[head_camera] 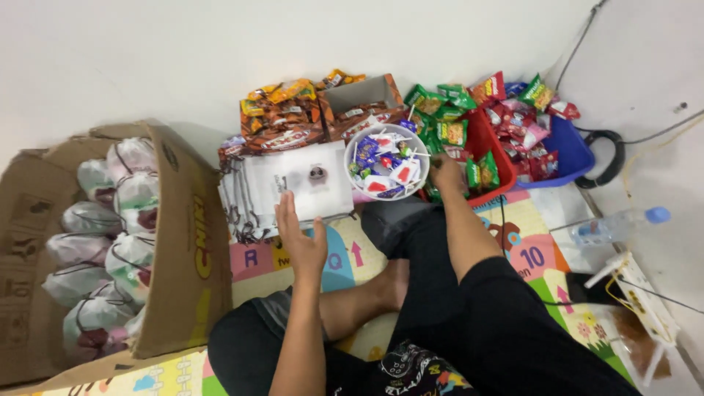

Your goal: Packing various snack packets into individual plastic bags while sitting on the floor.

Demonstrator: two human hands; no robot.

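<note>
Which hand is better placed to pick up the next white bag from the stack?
Left. The left hand already rests at the near edge of the white bag stack, while the right hand reaches toward the red basket of green packets.

A stack of flat white drawstring bags [308, 183] with a small dark printed picture lies at centre. Behind it sits a heap of orange and brown snack packets [282, 117] beside an open brown carton [363, 95]. Green snack packets [447, 121] fill a red tub, and red and pink packets [524, 121] fill a blue tub to the right. At left, a large brown cardboard box [180, 242] holds filled white bags [121, 213].
</note>
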